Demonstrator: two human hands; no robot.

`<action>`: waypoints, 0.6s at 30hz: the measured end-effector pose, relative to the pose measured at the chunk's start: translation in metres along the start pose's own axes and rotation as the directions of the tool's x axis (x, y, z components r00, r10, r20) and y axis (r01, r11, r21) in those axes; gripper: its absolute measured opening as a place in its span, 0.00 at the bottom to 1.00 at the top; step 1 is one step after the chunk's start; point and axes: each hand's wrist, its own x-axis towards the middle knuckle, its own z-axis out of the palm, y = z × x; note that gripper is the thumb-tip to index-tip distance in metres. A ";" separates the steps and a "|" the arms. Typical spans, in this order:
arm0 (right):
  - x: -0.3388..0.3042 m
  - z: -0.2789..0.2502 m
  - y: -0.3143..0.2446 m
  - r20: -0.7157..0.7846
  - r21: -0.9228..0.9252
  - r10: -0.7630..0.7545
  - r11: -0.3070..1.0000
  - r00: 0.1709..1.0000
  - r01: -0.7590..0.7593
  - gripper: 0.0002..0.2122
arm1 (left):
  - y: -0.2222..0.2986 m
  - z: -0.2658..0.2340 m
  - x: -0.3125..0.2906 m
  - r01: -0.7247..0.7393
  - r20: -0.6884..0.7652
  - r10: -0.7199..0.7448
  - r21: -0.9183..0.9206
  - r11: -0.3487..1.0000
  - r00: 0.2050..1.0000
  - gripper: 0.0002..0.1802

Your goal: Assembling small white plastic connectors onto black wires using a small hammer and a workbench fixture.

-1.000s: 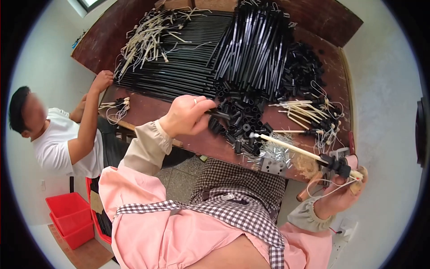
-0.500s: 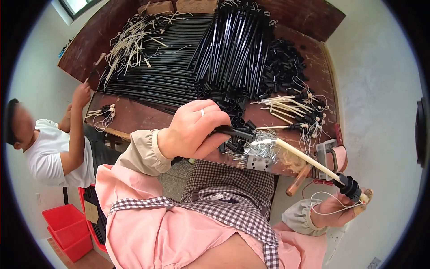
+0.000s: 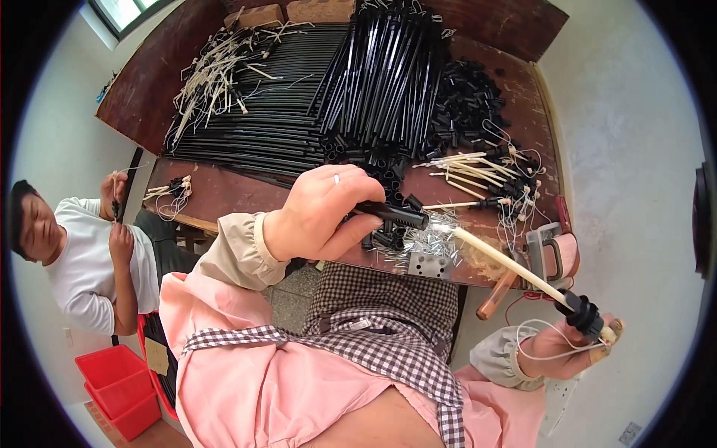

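My left hand (image 3: pixel 325 213) is closed around a short black tube (image 3: pixel 402 216) with a ribbed open end, held above the table's front edge. At the lower right, my right hand (image 3: pixel 564 352) grips a black collared fitting (image 3: pixel 585 316) at its base. From that fitting a long cream rod (image 3: pixel 508 263) slants up to the left, its thin pale tip close to the tube's end. Whether tip and tube touch, I cannot tell. A thin white cord (image 3: pixel 523 328) loops from the fitting beside my right hand.
Black rods (image 3: pixel 381 82) and small black tubes (image 3: pixel 467 104) cover much of the table. Cream-rod assemblies (image 3: pixel 485 175) lie right, near loose metal pins (image 3: pixel 433 243), a metal block (image 3: pixel 433 266) and a wooden handle (image 3: pixel 496 296). A co-worker (image 3: pixel 93 254) sits left, above red bins (image 3: pixel 116 381).
The black tube has turned slightly, showing more of its ribbed end, and the rod's tip now lines up closer with it. The co-worker's hands have come down and together.
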 end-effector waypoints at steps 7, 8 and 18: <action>0.000 0.002 -0.002 0.106 0.181 -0.011 0.983 0.994 -0.009 0.16 | 0.005 0.005 -0.001 -0.016 -0.055 0.014 -0.033 0.999 0.998 0.17; 0.000 0.002 -0.002 0.093 0.162 -0.018 0.987 0.995 0.002 0.16 | 0.006 0.005 -0.001 -0.019 -0.070 0.016 -0.036 0.999 0.997 0.17; 0.000 0.002 0.000 0.125 0.163 0.017 0.986 0.992 -0.038 0.15 | 0.009 0.000 -0.001 -0.030 -0.042 0.028 -0.046 0.998 0.999 0.17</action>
